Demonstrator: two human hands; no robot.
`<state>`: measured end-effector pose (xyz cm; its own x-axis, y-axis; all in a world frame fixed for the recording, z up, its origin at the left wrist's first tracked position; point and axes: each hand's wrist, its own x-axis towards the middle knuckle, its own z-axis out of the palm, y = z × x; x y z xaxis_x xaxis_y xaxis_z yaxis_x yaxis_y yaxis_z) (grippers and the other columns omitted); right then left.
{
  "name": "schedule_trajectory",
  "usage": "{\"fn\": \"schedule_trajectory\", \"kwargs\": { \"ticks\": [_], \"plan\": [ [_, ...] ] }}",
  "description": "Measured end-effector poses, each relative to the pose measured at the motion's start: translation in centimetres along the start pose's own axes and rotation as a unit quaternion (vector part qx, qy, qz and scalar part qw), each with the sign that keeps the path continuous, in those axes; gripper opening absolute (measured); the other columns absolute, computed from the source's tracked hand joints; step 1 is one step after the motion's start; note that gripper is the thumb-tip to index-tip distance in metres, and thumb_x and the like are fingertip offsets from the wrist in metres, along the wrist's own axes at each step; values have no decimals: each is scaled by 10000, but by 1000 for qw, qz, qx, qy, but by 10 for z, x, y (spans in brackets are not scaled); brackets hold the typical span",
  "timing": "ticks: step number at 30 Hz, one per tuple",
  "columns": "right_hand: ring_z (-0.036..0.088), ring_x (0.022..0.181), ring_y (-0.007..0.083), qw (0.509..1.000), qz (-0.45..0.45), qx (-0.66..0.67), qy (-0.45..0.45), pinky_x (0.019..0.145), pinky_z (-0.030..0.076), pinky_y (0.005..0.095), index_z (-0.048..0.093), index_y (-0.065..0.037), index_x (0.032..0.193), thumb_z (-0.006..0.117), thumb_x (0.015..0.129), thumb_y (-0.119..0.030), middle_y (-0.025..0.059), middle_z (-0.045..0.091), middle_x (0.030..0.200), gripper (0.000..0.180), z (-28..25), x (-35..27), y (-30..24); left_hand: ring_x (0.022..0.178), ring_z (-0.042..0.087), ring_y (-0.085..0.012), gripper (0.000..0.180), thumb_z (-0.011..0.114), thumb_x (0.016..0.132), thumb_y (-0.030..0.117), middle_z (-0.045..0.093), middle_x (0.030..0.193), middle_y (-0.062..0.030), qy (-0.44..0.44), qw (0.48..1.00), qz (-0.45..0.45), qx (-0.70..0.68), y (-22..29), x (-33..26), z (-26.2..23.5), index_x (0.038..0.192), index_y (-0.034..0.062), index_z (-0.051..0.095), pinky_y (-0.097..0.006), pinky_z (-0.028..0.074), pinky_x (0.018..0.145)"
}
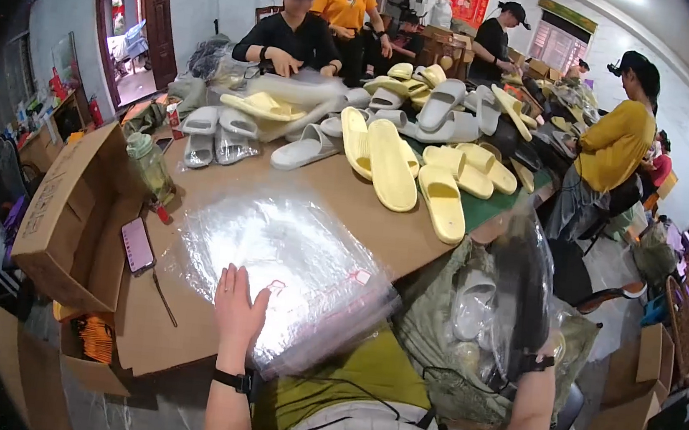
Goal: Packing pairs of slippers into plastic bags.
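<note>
My left hand [238, 311] lies flat, fingers apart, on the near edge of a stack of clear plastic bags [298, 252] on the brown table [378, 218]. My right hand [534, 346] is off the table's right edge, mostly hidden behind a clear bag [519, 233] that it holds upright. Inside that bag is a black slipper [523, 288]. Just left of it, a pale grey slipper [472, 302] lies in an open green sack [433, 333] beside my lap.
Yellow slippers [392, 165] and grey slippers [305, 148] cover the table's far half. A phone [137, 244], a jar [151, 165] and an open cardboard box [68, 211] sit at the left. Several people work at the far and right sides.
</note>
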<state>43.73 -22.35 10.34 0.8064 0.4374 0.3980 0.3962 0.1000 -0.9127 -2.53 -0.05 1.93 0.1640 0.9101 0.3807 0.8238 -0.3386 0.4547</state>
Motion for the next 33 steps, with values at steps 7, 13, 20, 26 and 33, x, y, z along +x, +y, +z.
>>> {"fn": "schedule_trajectory", "kwargs": {
  "ticks": [7,13,20,26,33],
  "plan": [
    [685,832,377,777,93,-621,-37,743,541,472,693,-11,919,697,830,-382,194,709,933,381,-162,97,173,1399,361,-434,673,652,888,382,434,1470,-295,10,1000,16,8,5,2,8,1375,-57,500,-496,279,1163],
    [685,1038,326,680,165,-705,-113,875,553,456,664,-18,1081,650,895,-424,179,691,1109,446,-133,45,219,1382,380,-442,668,653,885,395,446,1452,-304,23,999,29,7,0,2,12,1357,-58,517,-502,297,1151],
    [701,892,347,695,-64,-693,-183,741,548,444,746,-60,907,635,882,-361,156,727,943,322,3,67,45,1397,358,-438,687,642,885,422,432,1470,-300,17,1000,24,5,3,0,11,1372,-46,514,-495,276,1161],
    [697,797,262,875,-177,-286,-348,731,548,351,734,-74,984,715,844,-312,108,723,900,276,164,50,-45,1393,361,-444,679,650,889,407,423,1471,-308,18,1000,7,4,0,0,7,1368,-53,509,-508,271,1157],
    [692,789,230,861,-218,-166,-429,730,543,334,726,-59,1003,729,860,-266,102,728,908,252,297,60,-44,1397,349,-457,661,660,890,392,416,1474,-307,8,1000,7,-9,5,6,3,1349,-60,513,-515,272,1151]
  ]
}}
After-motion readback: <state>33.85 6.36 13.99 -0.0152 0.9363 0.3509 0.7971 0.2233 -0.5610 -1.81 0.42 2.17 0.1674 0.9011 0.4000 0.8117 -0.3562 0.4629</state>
